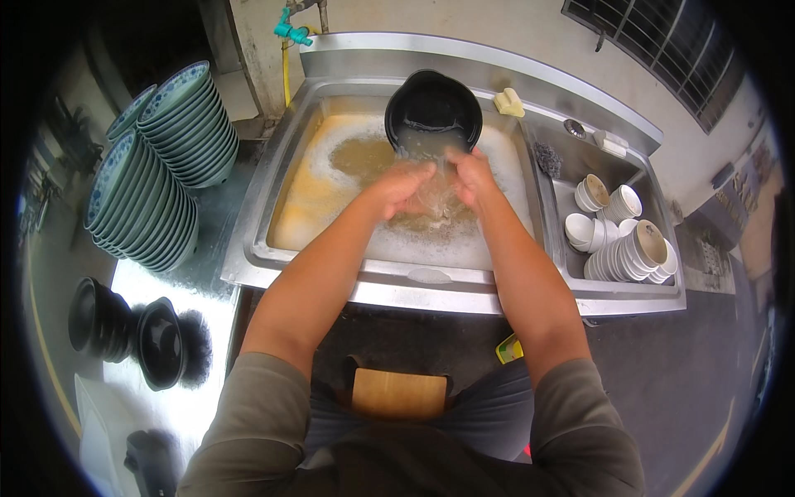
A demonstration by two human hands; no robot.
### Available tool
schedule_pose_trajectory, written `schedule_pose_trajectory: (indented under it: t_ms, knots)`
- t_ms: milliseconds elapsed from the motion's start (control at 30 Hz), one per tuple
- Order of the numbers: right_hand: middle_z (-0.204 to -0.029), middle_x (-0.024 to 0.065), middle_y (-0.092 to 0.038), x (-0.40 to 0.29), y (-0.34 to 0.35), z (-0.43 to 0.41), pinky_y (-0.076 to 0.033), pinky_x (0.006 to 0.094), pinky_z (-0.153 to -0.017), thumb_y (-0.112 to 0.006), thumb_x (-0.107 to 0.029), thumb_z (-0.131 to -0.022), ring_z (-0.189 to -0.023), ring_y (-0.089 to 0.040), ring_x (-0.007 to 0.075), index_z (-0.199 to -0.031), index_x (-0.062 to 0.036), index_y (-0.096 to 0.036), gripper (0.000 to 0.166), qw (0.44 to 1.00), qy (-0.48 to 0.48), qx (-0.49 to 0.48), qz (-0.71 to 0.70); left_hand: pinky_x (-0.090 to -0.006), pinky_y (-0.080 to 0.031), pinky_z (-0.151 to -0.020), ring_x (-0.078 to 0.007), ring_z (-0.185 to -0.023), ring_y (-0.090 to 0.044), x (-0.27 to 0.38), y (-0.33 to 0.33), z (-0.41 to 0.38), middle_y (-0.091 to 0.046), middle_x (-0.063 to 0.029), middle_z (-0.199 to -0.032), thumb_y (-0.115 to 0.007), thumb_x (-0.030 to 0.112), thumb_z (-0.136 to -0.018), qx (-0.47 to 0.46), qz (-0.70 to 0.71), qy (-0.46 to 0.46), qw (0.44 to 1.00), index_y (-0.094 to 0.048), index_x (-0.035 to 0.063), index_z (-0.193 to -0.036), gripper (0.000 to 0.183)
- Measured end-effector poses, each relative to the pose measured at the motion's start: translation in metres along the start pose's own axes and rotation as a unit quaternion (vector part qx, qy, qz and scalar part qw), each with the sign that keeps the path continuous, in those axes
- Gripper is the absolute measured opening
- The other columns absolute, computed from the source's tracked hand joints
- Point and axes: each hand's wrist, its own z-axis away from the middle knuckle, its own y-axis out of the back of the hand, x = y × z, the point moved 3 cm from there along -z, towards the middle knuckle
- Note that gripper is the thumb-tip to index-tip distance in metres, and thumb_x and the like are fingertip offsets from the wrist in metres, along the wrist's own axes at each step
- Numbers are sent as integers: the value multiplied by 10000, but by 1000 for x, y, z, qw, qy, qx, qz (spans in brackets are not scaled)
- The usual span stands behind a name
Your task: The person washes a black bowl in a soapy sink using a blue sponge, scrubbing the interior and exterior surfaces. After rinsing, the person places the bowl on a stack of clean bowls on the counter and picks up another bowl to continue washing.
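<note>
A glossy black bowl (433,105) is tipped toward me over the left basin (397,266) of a stainless-steel sink, with water spilling from its near edge. My right hand (469,177) holds the lower right part of its rim. My left hand (404,186) is just left of the stream, its fingers blurred by motion and splashing water. Whether the left hand touches the bowl cannot be made out. Cloudy, brownish water with white and yellowish foam (310,205) fills the basin around both hands.
Stacked green bowls (146,205) with blue-patterned insides and black bowls (160,343) stand on the metal table at left. The right basin holds white bowls (627,251). A steel scourer (548,159) and a yellow sponge (509,102) lie on the sink. A teal tap (292,30) is behind.
</note>
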Motion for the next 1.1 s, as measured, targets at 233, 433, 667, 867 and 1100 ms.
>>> schedule_pose_trajectory:
  t_ms: [233,433,667,867,1100]
  knots:
    - [-1166,105,-726,-12,-15,10,-572,423,-888,-667,10,-971,-1027,-703,242,-1228,-58,-653,266,996,43,-54,-49,-353,-597,-845,-228,-937,-723,-1,13,-16,-736,-97,-1077,-665,351,-1046,82,-39,-61,994,-663,38,-1247,372]
    - [-1052,67,-760,-25,-15,15,-526,346,-862,-741,-64,-951,-932,-671,169,-1148,-10,-731,205,984,146,26,98,-326,-610,-777,-201,-846,-734,1,16,-18,-752,-117,-976,-665,232,-1018,60,69,-137,986,-700,-19,-1064,258]
    - [-1050,66,-764,-30,-11,14,-533,329,-823,-755,-158,-979,-889,-675,144,-1147,17,-730,244,965,219,52,135,-338,-626,-827,-227,-906,-742,13,11,-3,-742,-146,-1030,-598,80,-956,100,39,-120,987,-672,-58,-1105,217]
    - [-1042,86,-769,-36,-7,17,-538,320,-832,-741,-172,-991,-905,-682,148,-1125,37,-731,249,958,179,81,210,-420,-601,-930,-283,-1065,-701,20,13,2,-692,-172,-1189,-554,-34,-906,47,140,-150,978,-570,-46,-1246,340]
    - [-1063,158,-758,-34,-9,20,-561,358,-870,-801,-99,-863,-948,-719,232,-1167,40,-669,360,946,210,70,235,-423,-559,-993,-270,-1129,-654,26,14,7,-656,-128,-1250,-582,-84,-849,46,221,-204,953,-551,15,-1298,461]
